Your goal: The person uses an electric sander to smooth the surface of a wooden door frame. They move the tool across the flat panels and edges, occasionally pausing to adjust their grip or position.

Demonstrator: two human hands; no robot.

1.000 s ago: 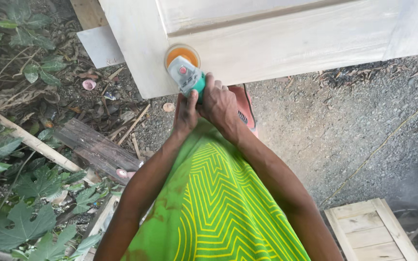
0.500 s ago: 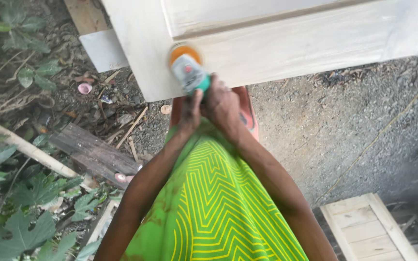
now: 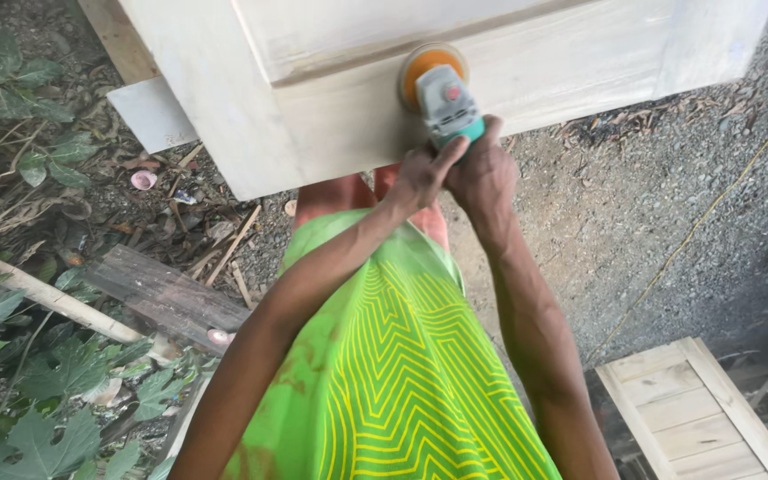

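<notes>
Nearest the camera hangs the person's green shirt [image 3: 402, 373] with yellow zigzag lines, and both bare arms reach forward from it. The left hand [image 3: 420, 178] and right hand [image 3: 484, 178] meet at the back of a sander [image 3: 442, 102], fingers [image 3: 449, 153] wrapped closed around its teal and grey body, the left index finger lying along the housing. The orange disc [image 3: 420, 64] at the sander's head presses flat on the lower rail of a pale wooden door [image 3: 331, 107], just under the edge of its raised panel. The wood around the disc looks smooth and evenly pale, so sanding seems well along on this rail; how much of the door beyond the picture is left cannot be told. Below the door lie gravel ground [image 3: 651, 213] on the right and leaves [image 3: 20, 116], scrap planks [image 3: 166, 298] and a pole [image 3: 46, 298] on the left. A slatted wooden panel [image 3: 695, 409] sits at the lower right.
</notes>
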